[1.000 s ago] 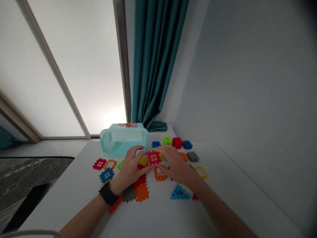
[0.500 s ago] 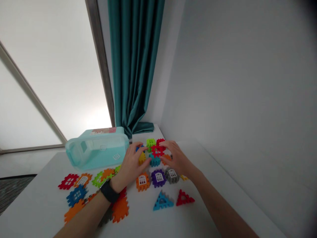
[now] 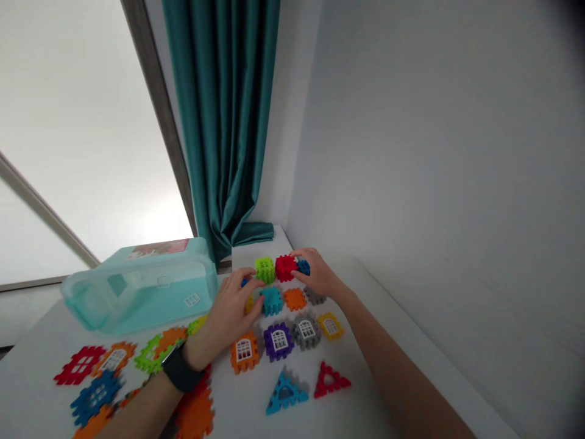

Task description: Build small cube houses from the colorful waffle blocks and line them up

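Observation:
My right hand [image 3: 317, 272] is at the back of the table, thumb and fingers bent around the right side of a stack of red interlocking tiles [image 3: 285, 268]. Blue tiles [image 3: 303, 266] show partly beneath it. My left hand [image 3: 234, 303], fingers spread and holding nothing, hovers by a stack of teal tiles [image 3: 272, 300]. It partly hides yellow tiles [image 3: 249, 303] and a blue piece [image 3: 244, 283]. Lime green tiles [image 3: 264, 270] stand between the hands. Orange tiles [image 3: 295, 299] and grey tiles [image 3: 314, 296] lie in front of the right hand.
Window tiles in orange [image 3: 244, 352], purple [image 3: 278, 341], grey [image 3: 306, 331] and yellow [image 3: 329, 326] form a nearer row. Blue [image 3: 286, 393] and red [image 3: 331, 380] triangles lie in front. Loose tiles [image 3: 97, 393] spread leftward, before a clear teal bin [image 3: 141, 292]. A wall [image 3: 411, 183] borders the right.
The red tile between my hands has gone back onto the red stack with my right hand. My left hand has drawn away from it. The view has shifted right.

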The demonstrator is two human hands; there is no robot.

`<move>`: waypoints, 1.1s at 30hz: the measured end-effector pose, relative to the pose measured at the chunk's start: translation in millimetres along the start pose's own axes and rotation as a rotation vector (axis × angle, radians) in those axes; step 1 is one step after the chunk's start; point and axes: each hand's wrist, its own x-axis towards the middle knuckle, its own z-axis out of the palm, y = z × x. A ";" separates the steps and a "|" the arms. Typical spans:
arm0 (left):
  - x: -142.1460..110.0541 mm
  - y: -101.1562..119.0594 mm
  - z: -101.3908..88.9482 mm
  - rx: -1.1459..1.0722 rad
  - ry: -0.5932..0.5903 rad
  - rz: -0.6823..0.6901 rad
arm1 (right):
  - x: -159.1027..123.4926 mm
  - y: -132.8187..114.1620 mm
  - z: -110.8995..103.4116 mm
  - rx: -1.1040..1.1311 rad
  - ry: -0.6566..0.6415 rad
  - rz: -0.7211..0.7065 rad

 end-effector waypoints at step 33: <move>-4.4 -7.2 -8.7 0.066 -0.083 0.029 | 14.9 34.1 13.1 0.033 -0.111 0.015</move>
